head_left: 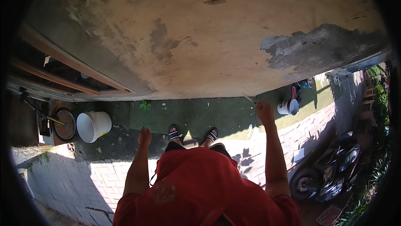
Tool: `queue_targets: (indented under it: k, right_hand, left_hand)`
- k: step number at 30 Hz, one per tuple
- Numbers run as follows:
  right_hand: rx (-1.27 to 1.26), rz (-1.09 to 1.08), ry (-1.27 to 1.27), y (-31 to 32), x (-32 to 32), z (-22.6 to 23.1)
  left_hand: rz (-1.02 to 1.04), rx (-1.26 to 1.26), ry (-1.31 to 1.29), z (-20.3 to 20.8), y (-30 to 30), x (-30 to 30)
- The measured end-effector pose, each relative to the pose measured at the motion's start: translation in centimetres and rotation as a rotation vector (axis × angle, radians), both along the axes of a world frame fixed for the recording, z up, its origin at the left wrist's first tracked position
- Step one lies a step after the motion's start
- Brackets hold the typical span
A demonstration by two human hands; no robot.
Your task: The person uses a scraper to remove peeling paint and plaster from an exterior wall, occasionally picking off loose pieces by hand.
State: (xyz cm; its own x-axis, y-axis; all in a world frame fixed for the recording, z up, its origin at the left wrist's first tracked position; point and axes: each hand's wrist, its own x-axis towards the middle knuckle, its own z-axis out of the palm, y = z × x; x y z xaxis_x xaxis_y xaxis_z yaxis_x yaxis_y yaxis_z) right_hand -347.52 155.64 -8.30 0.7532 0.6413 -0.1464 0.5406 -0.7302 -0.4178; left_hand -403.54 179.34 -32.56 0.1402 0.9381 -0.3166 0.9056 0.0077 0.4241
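Note:
My right hand (265, 112) is closed round a thin tool with a pale, narrow blade (249, 97) that points up and left toward the foot of the wall. Its handle is hidden in my fingers, so I cannot tell its exact kind. Lower and to the left, my left hand (144, 136) hangs curled in a fist, and nothing shows in it. Ahead stands a stained tan wall (200, 46). Its coating has come off in a large grey patch (321, 46) at the right. Neither hand appears to touch the wall.
A large white bucket (94, 126) stands at the left by a bicycle wheel (64, 124). At the right are a smaller white pail (288, 107) and a parked motorcycle (328, 169). A wood-framed window (75, 73) is at the left. My sandalled feet (211, 135) are on the mossy ground.

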Motion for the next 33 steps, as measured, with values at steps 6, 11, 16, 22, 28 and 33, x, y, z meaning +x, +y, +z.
queue_targets:
  k: [6,11,16,22,28,33]
  right_hand:
    - [0.076,0.056,0.172,-4.2,-3.3,-6.7]
    - [0.181,0.172,-0.127,3.2,-4.7,4.4]
    - [0.282,0.235,-0.208,8.5,-3.3,6.8]
    - [0.190,0.265,-0.309,10.4,-3.6,4.3]
    - [0.246,0.264,-0.243,10.3,-3.9,2.7]
    - [0.365,0.289,-0.171,10.3,-4.2,4.4]
  left_hand:
    - [-0.088,-0.109,-0.099,-3.8,-2.4,-2.5]
    - [0.030,-0.618,-0.103,-6.3,-3.6,-6.1]
    - [-0.190,-0.032,-0.294,1.2,-0.5,0.0]
    - [-0.355,0.728,-0.575,29.7,8.9,13.2]
    - [-0.512,1.672,-0.549,48.6,15.6,20.6]
    - [-0.486,1.981,-0.605,53.8,19.9,25.0]
